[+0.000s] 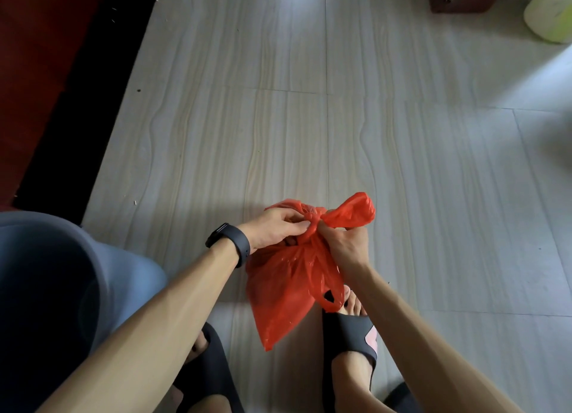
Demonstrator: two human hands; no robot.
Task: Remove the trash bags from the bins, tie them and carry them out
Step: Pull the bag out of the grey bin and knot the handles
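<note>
Two bare forearms reach up from the bottom edge and meet low in the middle of the frame over a red trash bag (284, 288). The left hand (275, 230), with a dark wristband (229, 244) behind it, pinches the bag's gathered neck just left of the knot (311, 222). The right hand (346, 245) pinches the same neck from the right, and a loose red tail (353, 211) flares past it. The bag hangs between two feet in black sandals (349, 332) above the pale tiled floor (278, 134). In the upper right corner stands a pale green container (548, 13), possibly a bin, partly cut off by the frame.
</note>
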